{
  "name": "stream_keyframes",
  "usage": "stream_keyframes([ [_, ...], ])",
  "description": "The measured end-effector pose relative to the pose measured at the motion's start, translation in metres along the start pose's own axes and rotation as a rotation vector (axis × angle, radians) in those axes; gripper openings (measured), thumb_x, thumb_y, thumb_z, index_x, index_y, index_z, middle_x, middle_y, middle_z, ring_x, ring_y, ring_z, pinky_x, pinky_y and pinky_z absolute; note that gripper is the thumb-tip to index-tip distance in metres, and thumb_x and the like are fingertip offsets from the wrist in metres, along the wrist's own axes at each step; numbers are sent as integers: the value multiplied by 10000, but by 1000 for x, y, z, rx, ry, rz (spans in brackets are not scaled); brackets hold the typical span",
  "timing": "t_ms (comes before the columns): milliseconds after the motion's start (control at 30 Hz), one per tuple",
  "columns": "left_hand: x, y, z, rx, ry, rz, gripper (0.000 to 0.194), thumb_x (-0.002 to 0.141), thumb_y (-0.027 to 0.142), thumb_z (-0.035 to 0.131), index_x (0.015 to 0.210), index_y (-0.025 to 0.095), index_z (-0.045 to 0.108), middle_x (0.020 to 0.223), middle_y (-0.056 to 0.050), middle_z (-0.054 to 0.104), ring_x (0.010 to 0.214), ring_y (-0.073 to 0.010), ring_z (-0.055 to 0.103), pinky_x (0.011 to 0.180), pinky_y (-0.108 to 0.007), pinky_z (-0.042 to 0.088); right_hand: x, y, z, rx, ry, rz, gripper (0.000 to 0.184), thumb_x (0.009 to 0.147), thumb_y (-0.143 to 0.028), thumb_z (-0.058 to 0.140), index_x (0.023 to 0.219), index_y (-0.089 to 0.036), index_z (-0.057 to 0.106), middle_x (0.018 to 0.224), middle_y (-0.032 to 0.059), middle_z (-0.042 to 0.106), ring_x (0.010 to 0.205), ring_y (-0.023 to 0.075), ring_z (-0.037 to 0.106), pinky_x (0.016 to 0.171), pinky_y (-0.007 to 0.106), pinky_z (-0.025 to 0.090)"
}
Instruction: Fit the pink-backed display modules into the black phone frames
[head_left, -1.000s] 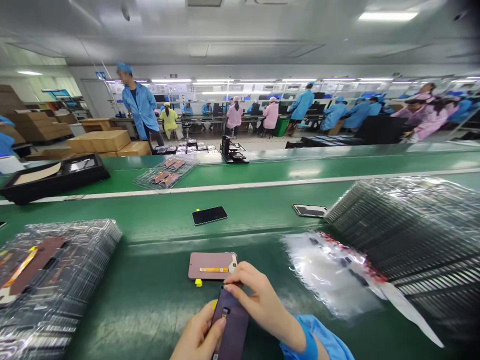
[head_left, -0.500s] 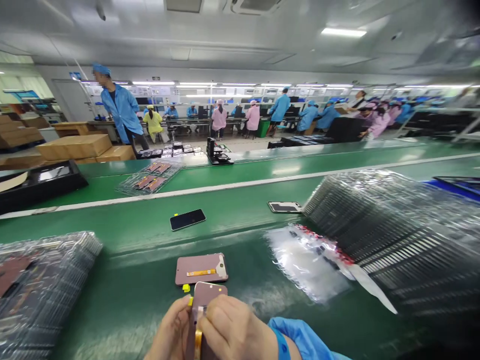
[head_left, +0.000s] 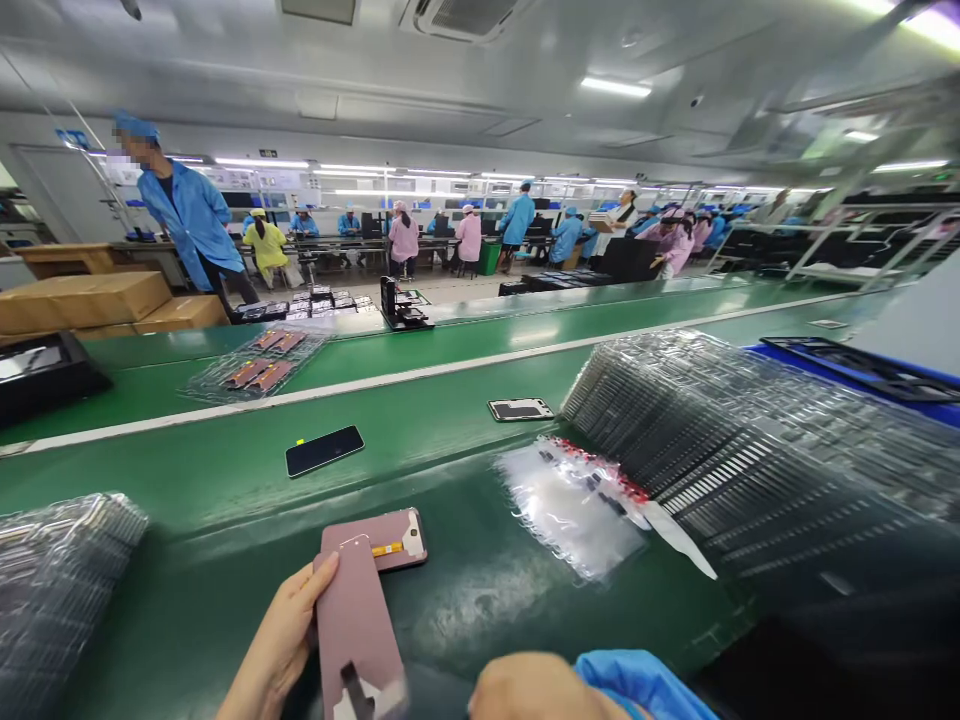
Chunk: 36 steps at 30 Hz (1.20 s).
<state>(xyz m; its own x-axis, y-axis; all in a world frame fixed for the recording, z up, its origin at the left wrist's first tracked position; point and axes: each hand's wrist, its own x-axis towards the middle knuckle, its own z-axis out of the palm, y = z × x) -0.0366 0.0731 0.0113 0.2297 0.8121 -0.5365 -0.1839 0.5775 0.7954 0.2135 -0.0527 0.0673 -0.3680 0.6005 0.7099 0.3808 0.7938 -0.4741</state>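
My left hand (head_left: 289, 622) is closed on the edge of a phone screen panel (head_left: 358, 625), thumb on its pinkish-brown back. The panel's lower end shows a pale patch with a dark strip, slightly blurred. Behind it, partly covered, a second phone screen panel (head_left: 409, 535) with an orange flex cable lies on the green work surface. My right hand (head_left: 536, 688) is at the bottom edge, apart from the panel; its fingers are blurred and cut off by the frame. Farther back lies a dark phone screen (head_left: 325, 452) with a yellow tab.
Clear plastic trays (head_left: 750, 450) are stacked at right, more trays (head_left: 67, 590) at left. Plastic bags (head_left: 574, 505) with red edges lie between. A phone frame (head_left: 520, 409) lies beside the right stack. Beyond are a tray of panels (head_left: 259, 365), a black stand (head_left: 403, 305) and people in coats.
My right hand has left the panel and dropped toward the lower right. The held panel now shows its pale end at the bottom, without the orange cable. The view has swung right.
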Motion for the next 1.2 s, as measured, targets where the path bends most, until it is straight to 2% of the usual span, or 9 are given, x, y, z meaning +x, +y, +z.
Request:
stream_keyframes([
  [167, -10, 11, 2, -11, 77, 2, 429, 624, 357, 878, 960, 153, 706, 740, -25, 768, 594, -177, 694, 517, -235, 558, -9, 28, -75, -265, 436, 308, 189, 990, -282, 506, 847, -243, 624, 725, 20, 616, 675, 183, 630, 659, 337, 540],
  [267, -16, 14, 5, -20, 103, 11, 330, 699, 269, 813, 986, 156, 698, 748, -27, 765, 604, -185, 705, 522, -240, 570, -29, 80, -120, -442, 461, 673, 234, 947, -417, 512, 862, -223, 612, 746, 29, 636, 700, 196, 631, 656, 325, 521],
  [467, -23, 21, 14, -14, 57, 40, 302, 788, 260, 740, 1064, 147, 687, 788, -53, 758, 629, -191, 704, 552, -271, 592, -85, 176, -159, -655, 504, 939, 259, 864, -426, 598, 782, -181, 618, 792, 32, 623, 766, 204, 585, 769, 385, 466],
  [633, -30, 31, 28, -54, 12, 74, 309, 838, 279, 701, 1127, 174, 672, 889, -50, 765, 717, -184, 713, 611, -273, 597, -99, 189, -149, -678, 583, 1044, 175, 798, -338, 613, 786, -163, 610, 974, 148, 588, 1088, 370, 479, 944, 564, 318],
  [767, -28, 36, 43, -27, 5, 80, 335, 831, 326, 704, 1123, 164, 667, 901, -68, 767, 745, -198, 717, 621, -274, 583, -76, 176, -129, -498, 648, 1029, 468, 795, -478, 581, 1092, -117, 589, 1374, 277, 369, 1348, 468, 135, 1037, 636, 146],
  [833, -23, 38, 53, 4, -71, 73, 382, 820, 365, 713, 1138, 161, 659, 954, -89, 765, 791, -213, 720, 655, -293, 585, -55, 162, -107, -262, 562, 1010, 559, 775, -638, 579, 1055, -156, 604, 1295, 250, 476, 1290, 436, 299, 1021, 599, 259],
  [933, -11, 40, 77, 27, -199, 81, 399, 771, 408, 759, 1062, 146, 680, 939, -82, 753, 782, -189, 699, 680, -274, 569, -21, 134, -58, 231, 271, 963, 709, 678, -893, 485, 737, -203, 637, 929, 152, 679, 891, 323, 622, 821, 485, 490],
  [1067, 6, 37, 115, 77, -387, 108, 357, 756, 487, 748, 860, 163, 640, 613, 28, 597, 515, -104, 558, 515, -215, 487, 7, 110, 0, 776, 62, 900, 974, 718, -964, 106, 785, -165, 660, 795, 115, 693, 698, 237, 677, 658, 390, 549],
  [1200, 39, 37, 144, 243, -572, 108, 451, 823, 639, 575, 828, 189, 593, 475, 77, 420, 379, -113, 424, 415, -254, 430, 7, 122, 18, 1409, 114, 937, 901, 714, -933, 375, 970, -130, 693, 868, 97, 697, 713, 183, 674, 640, 284, 533],
])
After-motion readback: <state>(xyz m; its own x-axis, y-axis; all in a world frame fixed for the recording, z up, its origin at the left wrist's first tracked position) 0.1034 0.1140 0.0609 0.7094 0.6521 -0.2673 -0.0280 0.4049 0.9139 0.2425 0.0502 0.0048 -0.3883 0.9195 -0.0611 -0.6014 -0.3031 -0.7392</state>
